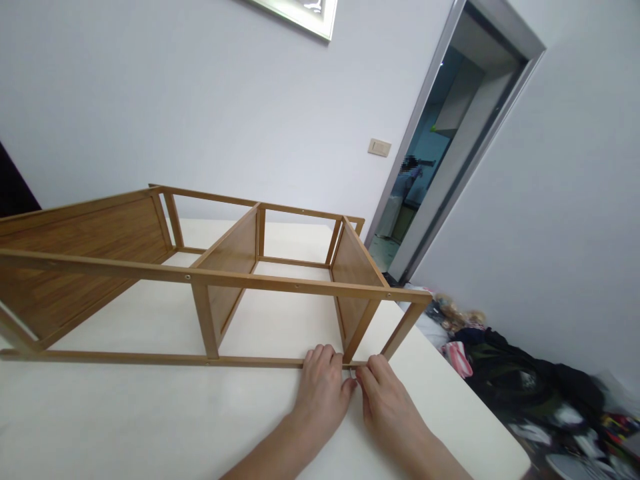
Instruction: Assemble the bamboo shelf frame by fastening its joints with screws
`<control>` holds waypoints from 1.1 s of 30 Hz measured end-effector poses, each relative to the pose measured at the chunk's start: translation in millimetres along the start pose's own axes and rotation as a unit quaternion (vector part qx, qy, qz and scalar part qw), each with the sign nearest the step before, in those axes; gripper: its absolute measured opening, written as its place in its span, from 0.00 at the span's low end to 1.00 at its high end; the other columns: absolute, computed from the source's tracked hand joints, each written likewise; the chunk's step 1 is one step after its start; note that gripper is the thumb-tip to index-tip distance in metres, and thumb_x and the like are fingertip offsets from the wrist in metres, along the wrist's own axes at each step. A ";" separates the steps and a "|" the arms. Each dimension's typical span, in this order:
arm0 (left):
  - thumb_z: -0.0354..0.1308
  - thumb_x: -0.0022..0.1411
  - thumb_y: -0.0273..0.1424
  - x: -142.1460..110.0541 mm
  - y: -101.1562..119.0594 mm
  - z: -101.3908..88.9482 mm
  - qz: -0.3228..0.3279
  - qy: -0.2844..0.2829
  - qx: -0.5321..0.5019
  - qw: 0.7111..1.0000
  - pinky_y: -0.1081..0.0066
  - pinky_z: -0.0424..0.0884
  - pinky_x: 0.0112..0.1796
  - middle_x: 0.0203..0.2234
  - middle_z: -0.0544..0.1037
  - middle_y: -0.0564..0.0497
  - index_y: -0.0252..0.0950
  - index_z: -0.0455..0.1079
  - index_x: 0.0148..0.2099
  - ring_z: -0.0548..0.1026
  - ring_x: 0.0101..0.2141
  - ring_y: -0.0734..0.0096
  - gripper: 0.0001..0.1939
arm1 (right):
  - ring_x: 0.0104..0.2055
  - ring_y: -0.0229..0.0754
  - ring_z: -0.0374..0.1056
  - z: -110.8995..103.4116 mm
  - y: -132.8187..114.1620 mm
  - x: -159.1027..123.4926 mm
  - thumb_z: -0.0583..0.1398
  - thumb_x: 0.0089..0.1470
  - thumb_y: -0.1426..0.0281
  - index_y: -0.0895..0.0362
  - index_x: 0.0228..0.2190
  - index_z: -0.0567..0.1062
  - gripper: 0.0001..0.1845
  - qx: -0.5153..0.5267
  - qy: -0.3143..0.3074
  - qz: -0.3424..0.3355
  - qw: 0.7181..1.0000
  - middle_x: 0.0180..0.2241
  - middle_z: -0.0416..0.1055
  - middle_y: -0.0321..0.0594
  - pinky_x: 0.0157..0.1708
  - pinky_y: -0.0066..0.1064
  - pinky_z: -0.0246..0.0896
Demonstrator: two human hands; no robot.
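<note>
A brown wooden shelf rack (pixel 300 285) with panel shelves lies on its side on a white table (pixel 150 420). My left hand (pixel 323 383) has its fingers curled over the rack's lower near rail, beside the rightmost shelf panel. Just right of it, my right hand (pixel 387 397) is closed at the same rail, its thumb and forefinger pinched together. Between the two hands a thin metal piece (pixel 352 374) sticks out from the rail toward me. Whether this is a screw or a hex key, I cannot tell. Small metal fasteners show along the upper near rail.
The table's right edge (pixel 480 400) runs beside a pile of clothes and bags (pixel 525 373). Behind stands a pale wall with a light switch (pixel 379 147) and a framed picture (pixel 300 17). Through the open doorway (pixel 420 147) a person is partly visible in another room.
</note>
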State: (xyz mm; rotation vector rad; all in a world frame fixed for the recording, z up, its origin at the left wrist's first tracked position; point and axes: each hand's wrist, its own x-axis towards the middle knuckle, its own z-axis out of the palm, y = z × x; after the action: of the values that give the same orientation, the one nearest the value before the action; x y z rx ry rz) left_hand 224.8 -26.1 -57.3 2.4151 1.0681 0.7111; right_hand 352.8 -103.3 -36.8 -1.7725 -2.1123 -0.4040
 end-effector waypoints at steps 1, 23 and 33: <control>0.56 0.58 0.27 0.2 -0.2 0.1 0.001 -0.001 0.001 1.000 0.57 0.64 0.46 0.37 0.72 0.47 0.35 0.71 0.39 0.68 0.42 0.58 0.06 | 0.34 0.44 0.59 -1.5 -0.8 2.4 0.50 0.48 0.88 0.58 0.29 0.67 0.15 -0.007 -0.008 -0.004 1.000 0.31 0.60 0.42 0.30 0.34 0.59; 0.55 0.60 0.27 -0.3 2.2 -2.3 0.009 0.010 0.008 1.000 0.57 0.64 0.45 0.36 0.71 0.47 0.34 0.71 0.39 0.67 0.41 0.57 0.06 | 0.35 0.44 0.61 -18.8 9.3 12.5 0.50 0.58 0.85 0.57 0.32 0.68 0.13 0.014 -0.040 -0.051 0.998 0.33 0.64 0.42 0.32 0.35 0.61; 0.56 0.60 0.28 0.2 -0.4 2.5 0.006 0.013 0.007 1.000 0.56 0.63 0.46 0.36 0.70 0.47 0.34 0.71 0.40 0.66 0.42 0.57 0.06 | 0.35 0.45 0.60 -9.0 25.7 2.0 0.51 0.62 0.79 0.58 0.36 0.71 0.10 -0.025 -0.020 -0.114 0.993 0.33 0.65 0.43 0.31 0.36 0.60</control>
State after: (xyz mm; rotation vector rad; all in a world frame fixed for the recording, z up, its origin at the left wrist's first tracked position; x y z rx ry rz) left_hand 226.1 -26.2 -59.4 2.4338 1.0725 0.7428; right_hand 378.5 -100.9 -28.0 -1.5828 -2.3611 -0.4893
